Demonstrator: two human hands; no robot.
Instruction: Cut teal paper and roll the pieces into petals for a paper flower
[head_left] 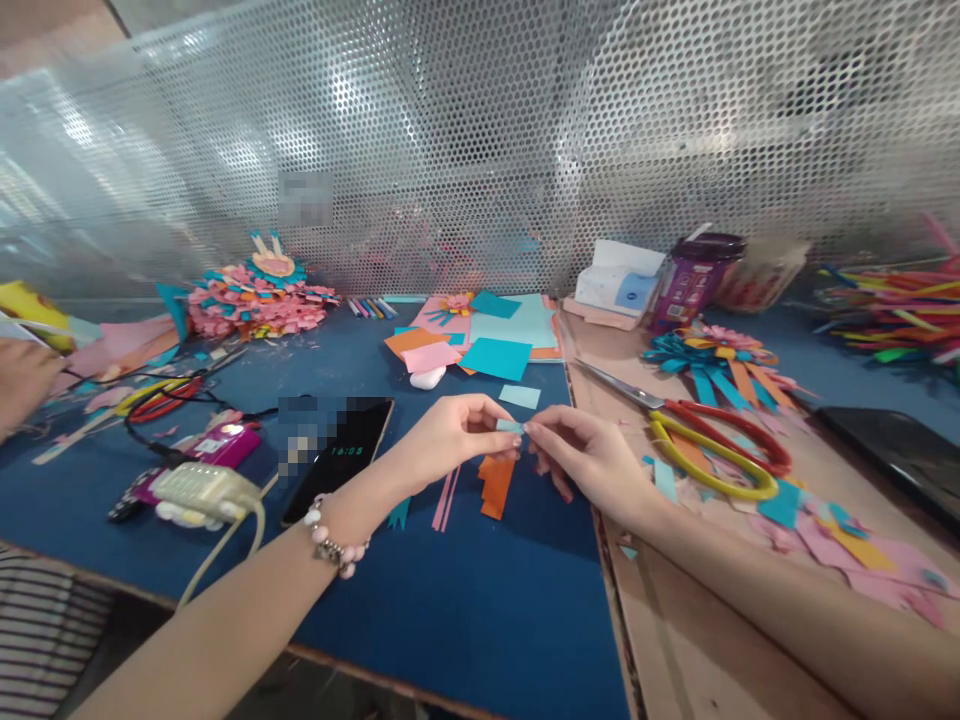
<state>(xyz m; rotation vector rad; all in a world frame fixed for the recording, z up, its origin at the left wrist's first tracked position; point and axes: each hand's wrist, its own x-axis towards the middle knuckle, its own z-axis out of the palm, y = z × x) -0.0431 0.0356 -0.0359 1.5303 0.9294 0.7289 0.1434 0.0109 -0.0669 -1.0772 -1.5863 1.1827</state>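
Around my hands the table is lying crowded. Orange paper strips point(495, 485) and two thin pink strips point(445, 498) are sitting on the blue mat point(465, 610) right under my fingers, and a loose pale-blue square point(520, 396) is resting just beyond them. A phone point(346, 452) is lying near my left wrist, with a white charger block point(204, 488) and its cables further left. Red-and-yellow-handled scissors point(709, 445) are lying on the brown board point(675, 650) just beside my right hand, among paper offcuts. Further back, a stack of coloured sheets point(499, 345), a pile of pink and blue paper flowers point(255, 290), a blue ribbon-like flower point(705, 360), a tissue box point(619, 280) and a purple jar point(694, 278) are standing before the perforated metal screen point(480, 130). Another person's hand point(21, 385) is showing at the far left edge. Nothing is blocking my view of my fingertips.

My left hand point(450, 435), a bead bracelet point(335, 540) on its wrist, is reaching in from the lower left, and my right hand point(592, 455) is coming in from the lower right. Both are hovering above the mat, thumbs and forefingers pinched closed on opposite ends of a small pale-blue paper piece point(510, 427), which is being held between them, above the orange strips.
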